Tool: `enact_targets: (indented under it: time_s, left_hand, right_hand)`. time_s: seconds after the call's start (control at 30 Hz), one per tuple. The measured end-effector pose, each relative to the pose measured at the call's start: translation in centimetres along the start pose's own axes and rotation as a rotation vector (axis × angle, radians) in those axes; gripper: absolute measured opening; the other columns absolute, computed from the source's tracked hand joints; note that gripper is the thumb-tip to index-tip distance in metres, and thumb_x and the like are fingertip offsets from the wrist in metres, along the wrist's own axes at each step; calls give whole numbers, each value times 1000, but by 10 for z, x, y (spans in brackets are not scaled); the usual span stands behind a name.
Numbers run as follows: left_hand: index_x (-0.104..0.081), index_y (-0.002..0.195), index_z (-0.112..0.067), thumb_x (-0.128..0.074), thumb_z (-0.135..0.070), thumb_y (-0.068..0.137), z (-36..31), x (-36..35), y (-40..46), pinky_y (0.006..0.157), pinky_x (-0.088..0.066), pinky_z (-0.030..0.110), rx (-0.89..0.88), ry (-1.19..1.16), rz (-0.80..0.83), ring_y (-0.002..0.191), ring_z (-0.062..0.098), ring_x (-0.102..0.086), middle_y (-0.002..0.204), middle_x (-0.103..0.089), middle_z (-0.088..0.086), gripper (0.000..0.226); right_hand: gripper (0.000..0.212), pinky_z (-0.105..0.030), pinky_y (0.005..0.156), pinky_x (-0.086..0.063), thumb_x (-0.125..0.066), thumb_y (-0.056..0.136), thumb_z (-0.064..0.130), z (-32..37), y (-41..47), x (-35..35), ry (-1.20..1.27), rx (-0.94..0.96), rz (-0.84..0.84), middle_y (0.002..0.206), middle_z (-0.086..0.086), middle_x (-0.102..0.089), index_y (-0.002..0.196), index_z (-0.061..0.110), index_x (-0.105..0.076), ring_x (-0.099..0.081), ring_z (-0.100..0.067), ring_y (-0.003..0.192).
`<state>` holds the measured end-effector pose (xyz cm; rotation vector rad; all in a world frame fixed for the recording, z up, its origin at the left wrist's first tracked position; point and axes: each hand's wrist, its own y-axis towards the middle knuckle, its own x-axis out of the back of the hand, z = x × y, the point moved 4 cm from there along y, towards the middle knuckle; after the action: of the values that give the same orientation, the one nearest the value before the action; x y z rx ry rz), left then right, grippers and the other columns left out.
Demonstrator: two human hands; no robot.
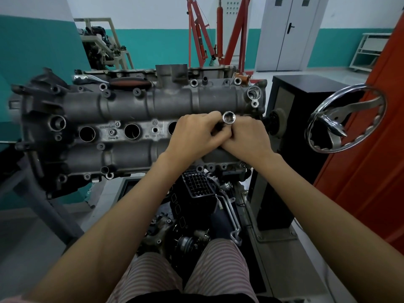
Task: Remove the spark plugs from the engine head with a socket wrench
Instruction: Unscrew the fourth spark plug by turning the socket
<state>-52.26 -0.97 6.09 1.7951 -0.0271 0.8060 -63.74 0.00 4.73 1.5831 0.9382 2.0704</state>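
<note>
The grey engine head (131,106) lies across the middle on a stand, with a row of round spark plug wells (132,131) along its centre. Both hands meet over the right end of that row. My left hand (193,134) and my right hand (247,136) curl together around a chrome socket (228,117), whose open end points up toward the camera. The lower part of the socket is hidden by the fingers. A ratchet wrench with a brown handle (129,82) lies on the far edge of the head.
A chrome handwheel (345,121) sticks out of the black stand box (306,92) at the right, beside an orange panel (371,149). Engine parts and hoses (196,215) hang below the head. A red engine crane (218,31) stands behind.
</note>
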Motion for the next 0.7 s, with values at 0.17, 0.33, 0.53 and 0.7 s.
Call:
enact_targets:
  time_s: [0.17, 0.33, 0.53, 0.7]
  left_hand:
    - [-45, 64, -7, -46, -34, 84, -1, 0, 0, 46, -37, 33, -39, -31, 27, 47, 24, -46, 53, -45, 0, 33]
    - [-35, 72, -16, -44, -31, 77, -2, 1, 0, 45, -33, 30, -30, -41, 9, 49, 20, -40, 60, -37, -8, 19]
    - [-42, 70, -9, -42, -31, 78, -1, 1, 0, 44, -35, 32, -24, -20, 11, 48, 23, -42, 57, -41, -3, 24]
    - [-56, 74, 1, -39, -35, 79, -1, 1, 1, 50, -43, 41, -20, -33, 37, 54, 26, -51, 61, -55, 7, 40]
  right_hand:
    - [23, -23, 44, -15, -46, 75, 27, 2, -2, 2, -28, 56, -27, 59, -10, -58, 73, 8, -59, -53, -28, 54]
    - [24, -19, 43, -23, -52, 78, 28, -1, 0, -3, 46, 30, 28, 55, 12, -36, 83, 15, -33, -39, -17, 48]
    - [14, -14, 47, -11, -40, 76, 30, 4, -2, 4, 31, 93, -82, 48, -4, -50, 64, 24, -34, -34, -15, 45]
    - [17, -17, 44, -12, -34, 75, 35, 3, -2, 1, 24, 56, -27, 52, 11, -34, 71, 19, -38, -36, -13, 45]
